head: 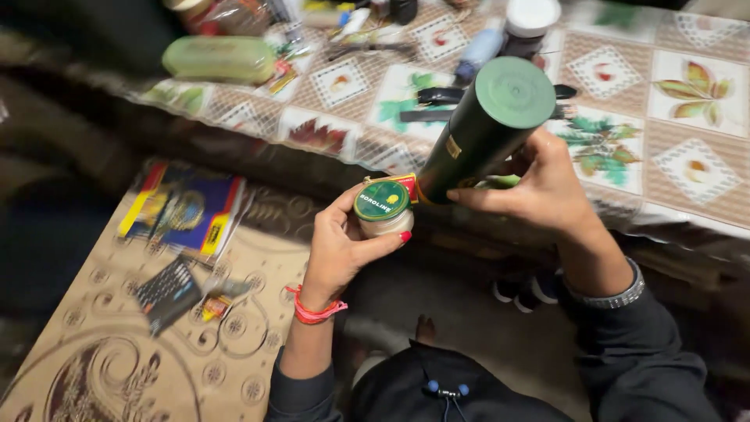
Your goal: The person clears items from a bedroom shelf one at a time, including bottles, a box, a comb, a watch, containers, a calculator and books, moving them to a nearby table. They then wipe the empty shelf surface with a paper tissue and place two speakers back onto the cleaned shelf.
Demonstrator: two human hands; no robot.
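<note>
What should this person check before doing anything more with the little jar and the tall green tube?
1. Left hand grips small jar firmly: ok.
2. Jar's green lid seated: ok, looks closed.
3. Right hand holds the dark green tube securely: ok, tilted.
4. Tube's cap on: ok.
5. Free space on the patterned tablecloth: ok at right.
6. Tube's lower end: cannot tell, hidden.

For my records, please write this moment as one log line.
left hand: holds small jar | right hand: holds dark green tube
</note>
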